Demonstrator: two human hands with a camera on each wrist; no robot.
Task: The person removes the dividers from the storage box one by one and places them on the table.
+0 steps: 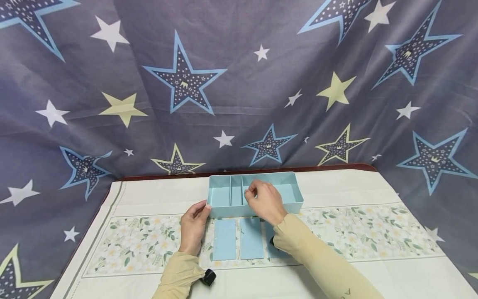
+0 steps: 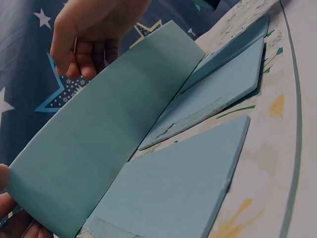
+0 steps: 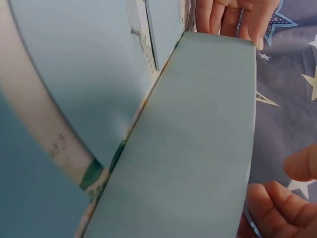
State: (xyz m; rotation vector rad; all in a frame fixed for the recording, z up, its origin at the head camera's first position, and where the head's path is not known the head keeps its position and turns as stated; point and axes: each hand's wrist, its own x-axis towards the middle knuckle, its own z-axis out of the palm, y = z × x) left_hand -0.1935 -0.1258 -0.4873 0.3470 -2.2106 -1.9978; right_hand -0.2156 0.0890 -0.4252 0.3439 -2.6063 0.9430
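Observation:
A long light-blue box stands near the table's back edge, with two upright dividers toward its left side. My left hand holds the box's left end, the thumb at the front corner; in the right wrist view its fingers curl at that end. Over the middle of the box is my right hand, fingers loosely bent. Thumb and fingertips are apart above the rim in the right wrist view, with nothing visible between them. The front wall hides the box's inside in both wrist views.
Three flat light-blue panels lie in front of the box: a left one, a middle one and a right one partly under my right forearm. Below is a white tablecloth with a floral band. A star-patterned curtain hangs behind.

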